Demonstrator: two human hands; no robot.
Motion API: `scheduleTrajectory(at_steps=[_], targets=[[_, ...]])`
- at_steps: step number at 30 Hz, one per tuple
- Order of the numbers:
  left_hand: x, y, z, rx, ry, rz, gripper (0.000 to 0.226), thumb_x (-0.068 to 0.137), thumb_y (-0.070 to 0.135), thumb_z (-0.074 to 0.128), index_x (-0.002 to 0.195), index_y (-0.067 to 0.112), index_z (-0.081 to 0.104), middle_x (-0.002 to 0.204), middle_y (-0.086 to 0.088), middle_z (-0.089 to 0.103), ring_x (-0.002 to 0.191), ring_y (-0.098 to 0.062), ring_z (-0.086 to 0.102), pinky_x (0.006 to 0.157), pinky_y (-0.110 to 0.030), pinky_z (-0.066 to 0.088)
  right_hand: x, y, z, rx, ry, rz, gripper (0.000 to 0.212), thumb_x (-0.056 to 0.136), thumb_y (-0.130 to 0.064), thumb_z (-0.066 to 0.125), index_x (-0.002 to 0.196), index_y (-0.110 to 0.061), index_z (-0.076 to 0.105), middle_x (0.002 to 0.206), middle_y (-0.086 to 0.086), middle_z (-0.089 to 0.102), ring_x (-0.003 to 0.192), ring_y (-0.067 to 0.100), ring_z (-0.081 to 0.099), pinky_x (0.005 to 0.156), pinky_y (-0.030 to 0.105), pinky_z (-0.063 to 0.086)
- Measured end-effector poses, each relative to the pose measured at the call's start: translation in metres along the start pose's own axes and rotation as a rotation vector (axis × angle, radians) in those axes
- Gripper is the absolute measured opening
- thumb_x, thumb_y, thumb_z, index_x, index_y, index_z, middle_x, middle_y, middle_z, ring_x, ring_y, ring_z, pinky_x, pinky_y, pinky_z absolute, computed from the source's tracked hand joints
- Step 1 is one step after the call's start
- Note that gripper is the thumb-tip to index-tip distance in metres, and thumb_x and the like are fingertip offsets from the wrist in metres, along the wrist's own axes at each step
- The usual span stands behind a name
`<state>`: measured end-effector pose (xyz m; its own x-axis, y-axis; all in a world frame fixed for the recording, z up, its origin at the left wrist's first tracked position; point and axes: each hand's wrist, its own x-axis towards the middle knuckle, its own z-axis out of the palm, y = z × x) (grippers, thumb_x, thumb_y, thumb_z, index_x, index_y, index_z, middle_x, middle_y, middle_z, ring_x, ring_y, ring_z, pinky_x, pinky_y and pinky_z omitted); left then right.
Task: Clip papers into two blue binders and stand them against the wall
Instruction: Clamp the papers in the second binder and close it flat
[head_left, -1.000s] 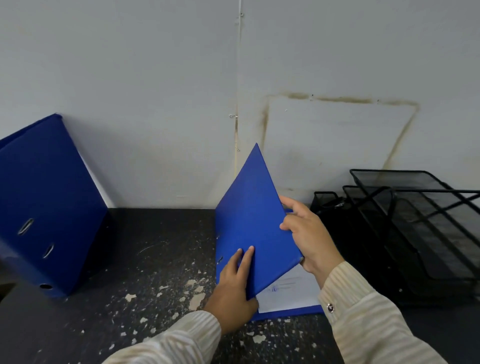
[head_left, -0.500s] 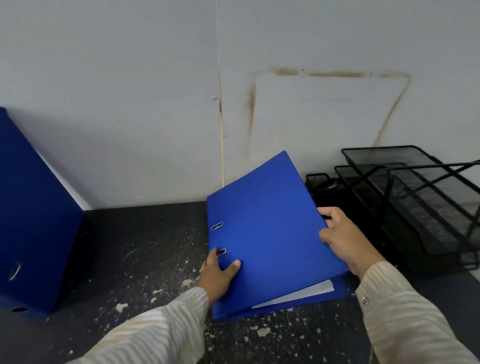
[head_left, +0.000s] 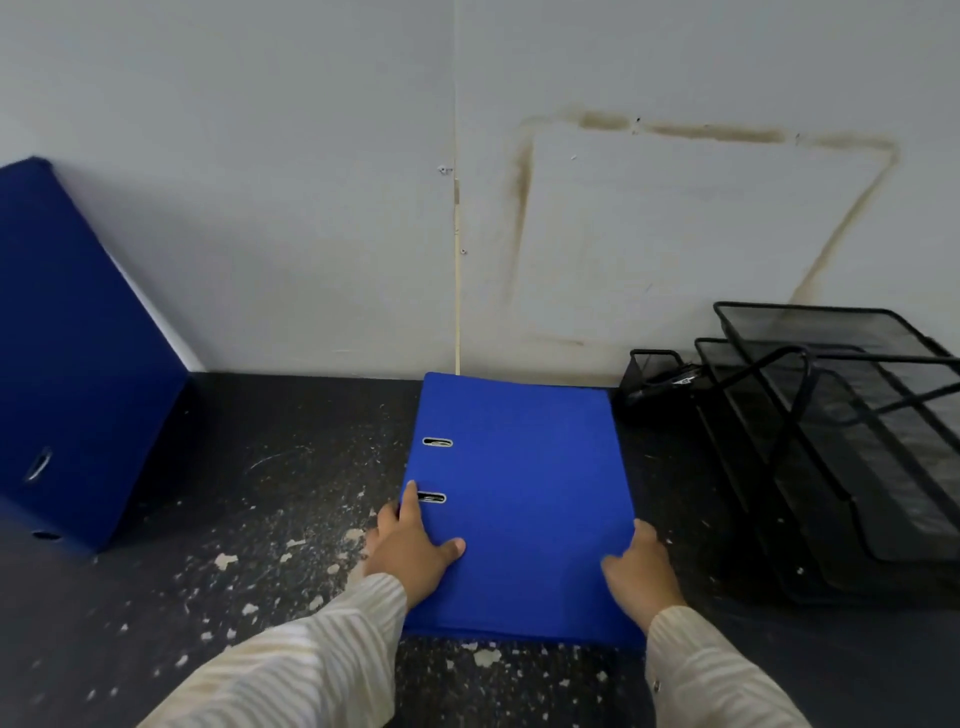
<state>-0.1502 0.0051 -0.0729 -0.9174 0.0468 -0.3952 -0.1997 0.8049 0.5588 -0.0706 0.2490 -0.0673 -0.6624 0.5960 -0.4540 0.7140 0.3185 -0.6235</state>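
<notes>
A blue binder (head_left: 524, 499) lies flat and closed on the dark tabletop, its far end close to the wall. My left hand (head_left: 413, 545) holds its left spine edge, with the thumb on the cover and a finger reaching along the side near the lower metal slot. At the right edge, my right hand (head_left: 641, 571) grips with the thumb on the cover. No papers show at the binder's edges. A second blue binder (head_left: 78, 364) stands tilted against the wall at the far left.
Stacked black mesh letter trays (head_left: 841, 447) stand at the right, with a small black mesh holder (head_left: 654, 371) behind them by the wall. The dark table (head_left: 260, 493) is speckled with pale flakes. The stained wall (head_left: 467, 208) runs along the back.
The binder's cover has swung down from raised to fully closed, hiding the white paper. Both hands slid down to the binder's near side edges.
</notes>
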Motion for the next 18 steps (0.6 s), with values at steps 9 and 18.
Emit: scheduleTrajectory(at_steps=[9, 18], targets=[[0.004, 0.005, -0.003, -0.074, -0.011, -0.06, 0.115, 0.068, 0.053, 0.075, 0.151, 0.028, -0.002, 0.149, -0.006, 0.021, 0.135, -0.033, 0.031, 0.108, -0.048, 0.035, 0.005, -0.006, 0.022, -0.494, -0.058, -0.175, 0.068, 0.092, -0.027, 0.043, 0.148, -0.006, 0.009, 0.158, 0.012, -0.002, 0.144, 0.03, 0.003, 0.117, 0.04, 0.011], [0.039, 0.017, -0.018, -0.371, -0.026, 0.035, 0.042, 0.097, 0.024, 0.046, 0.138, 0.023, 0.037, 0.127, -0.002, 0.057, 0.104, -0.022, 0.06, 0.09, -0.039, 0.051, 0.004, -0.049, 0.073, -0.464, -0.216, -0.512, 0.062, 0.094, -0.024, 0.036, 0.149, -0.012, 0.01, 0.159, 0.005, -0.005, 0.145, 0.022, -0.008, 0.117, 0.038, -0.003]])
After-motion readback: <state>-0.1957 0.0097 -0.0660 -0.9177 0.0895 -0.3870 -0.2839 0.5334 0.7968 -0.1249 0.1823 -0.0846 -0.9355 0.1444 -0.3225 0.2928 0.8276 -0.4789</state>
